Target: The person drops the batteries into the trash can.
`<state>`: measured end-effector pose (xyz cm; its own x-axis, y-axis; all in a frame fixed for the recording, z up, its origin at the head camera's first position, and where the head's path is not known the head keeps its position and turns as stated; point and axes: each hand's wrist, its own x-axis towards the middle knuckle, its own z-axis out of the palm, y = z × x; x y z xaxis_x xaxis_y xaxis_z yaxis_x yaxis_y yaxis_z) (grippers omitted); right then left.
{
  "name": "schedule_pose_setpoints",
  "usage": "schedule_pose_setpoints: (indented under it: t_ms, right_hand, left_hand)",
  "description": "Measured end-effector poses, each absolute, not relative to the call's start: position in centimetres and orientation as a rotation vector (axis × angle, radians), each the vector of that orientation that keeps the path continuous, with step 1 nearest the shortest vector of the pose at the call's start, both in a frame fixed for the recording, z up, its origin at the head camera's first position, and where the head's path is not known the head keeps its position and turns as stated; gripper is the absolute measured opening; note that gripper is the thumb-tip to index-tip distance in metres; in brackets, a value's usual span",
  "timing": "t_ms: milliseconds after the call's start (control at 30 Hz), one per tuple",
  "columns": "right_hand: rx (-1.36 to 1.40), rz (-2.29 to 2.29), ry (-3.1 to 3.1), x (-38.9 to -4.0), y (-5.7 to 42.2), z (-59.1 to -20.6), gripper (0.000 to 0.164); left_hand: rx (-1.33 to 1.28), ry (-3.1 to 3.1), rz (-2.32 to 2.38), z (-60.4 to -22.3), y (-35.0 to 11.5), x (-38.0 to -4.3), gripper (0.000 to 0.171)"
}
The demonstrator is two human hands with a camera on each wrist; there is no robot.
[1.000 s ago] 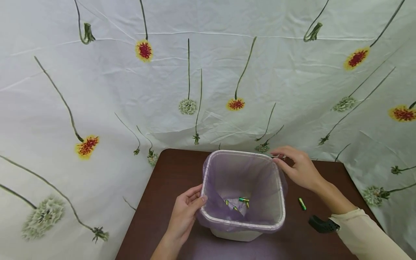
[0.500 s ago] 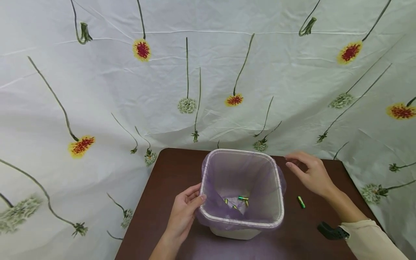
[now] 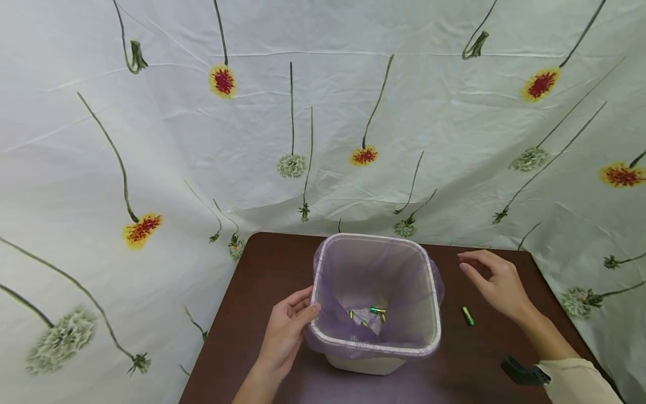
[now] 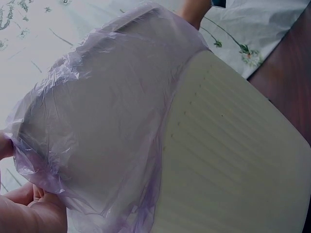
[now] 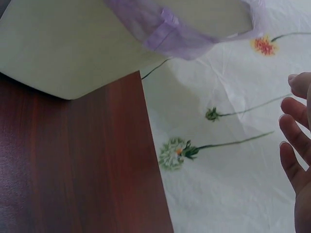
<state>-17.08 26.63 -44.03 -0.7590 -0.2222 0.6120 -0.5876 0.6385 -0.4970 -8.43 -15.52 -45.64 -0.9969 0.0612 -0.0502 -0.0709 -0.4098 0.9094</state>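
A whitish waste bin stands on the table, lined with a thin purple plastic bag folded over its rim. My left hand grips the rim and bag at the left side, thumb on top. The left wrist view shows the bag hanging loosely down the outside wall. Several small green and yellow batteries lie at the bottom of the bin. To the right of the bin, my right hand hovers over the table, fingers loosely bent and holding nothing. One more battery lies on the table between bin and right forearm.
The dark brown table extends around the bin. A white cloth printed with flowers hangs behind and at both sides. A black band sits at my right wrist, beside a light sleeve.
My right hand has let go of the bin's far right corner and drawn away to the right. My left hand has kept its grip on the rim.
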Motion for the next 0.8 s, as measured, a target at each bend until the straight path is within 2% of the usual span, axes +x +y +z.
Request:
schedule_pose_setpoints:
  t_ms: [367,800]
  right_hand:
    - [0.532,0.923,-2.432,-15.9,28.2,-47.3,0.030]
    - [0.229,0.905,-2.501,-15.0,30.4,-55.4,0.030]
  left_hand:
    - [-0.019,1.653,2.576,-45.8,-15.5,-8.3,0.049]
    - [-0.018,1.655,2.580,-45.8,-15.5,-8.4,0.048]
